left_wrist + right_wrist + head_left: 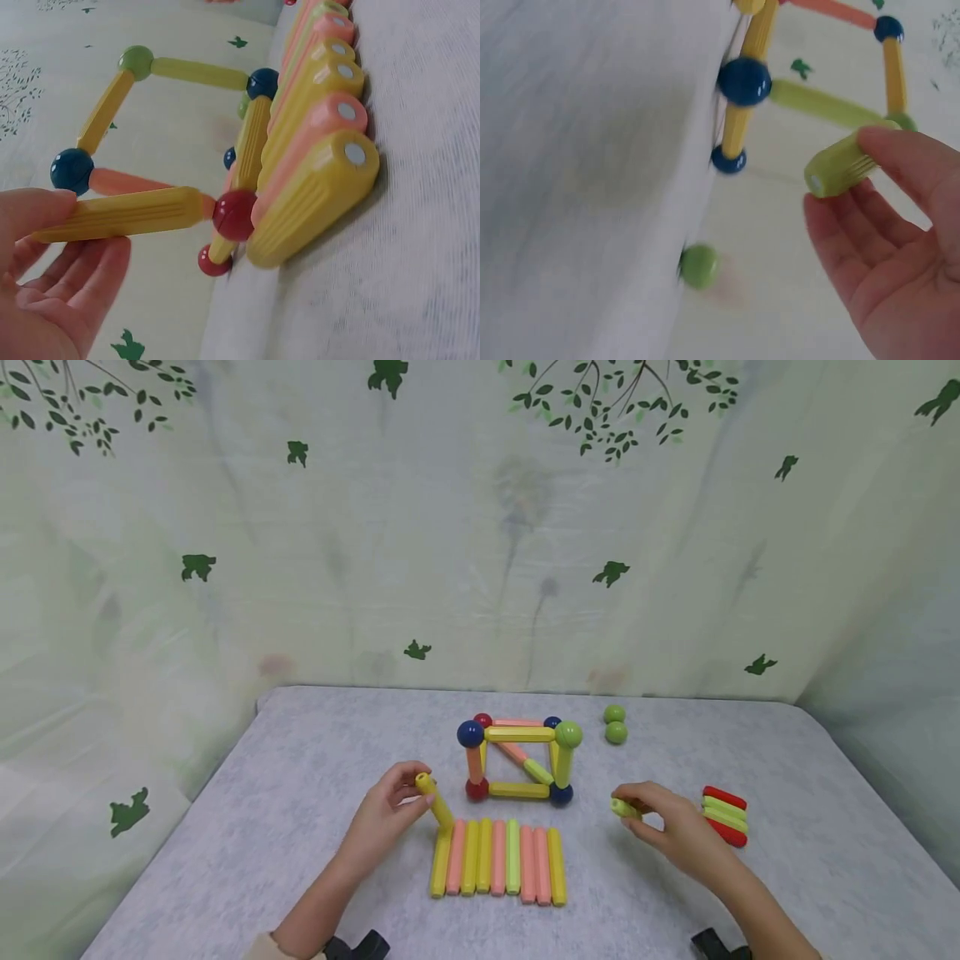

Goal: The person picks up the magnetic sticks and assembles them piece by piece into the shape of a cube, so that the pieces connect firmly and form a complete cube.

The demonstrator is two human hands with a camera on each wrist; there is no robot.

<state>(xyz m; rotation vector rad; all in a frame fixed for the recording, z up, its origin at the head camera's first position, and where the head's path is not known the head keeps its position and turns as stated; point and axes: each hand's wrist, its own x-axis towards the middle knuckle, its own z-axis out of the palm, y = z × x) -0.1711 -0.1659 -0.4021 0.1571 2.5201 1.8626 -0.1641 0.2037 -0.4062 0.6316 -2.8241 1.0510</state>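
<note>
My left hand (381, 817) pinches a yellow magnetic stick (435, 799) between thumb and fingers, tilted above the left end of a row of sticks (498, 857) in yellow, pink and green. In the left wrist view, bare fingers (101, 281) lie under that stick. Off to the right, my right hand (667, 827) grips a short green magnetic stick (844, 165) by thumb and fingertips, held above the table. Behind the row stands a box-like frame (519, 790) of sticks joined by red, blue and green balls, with a diagonal pink and green stick.
Two green balls (616, 732) sit at the back, right of the frame. Beside my right hand lies a small group of red and green sticks (725, 815). A pale leaf-print curtain (450, 568) hangs behind the grey table (315, 743).
</note>
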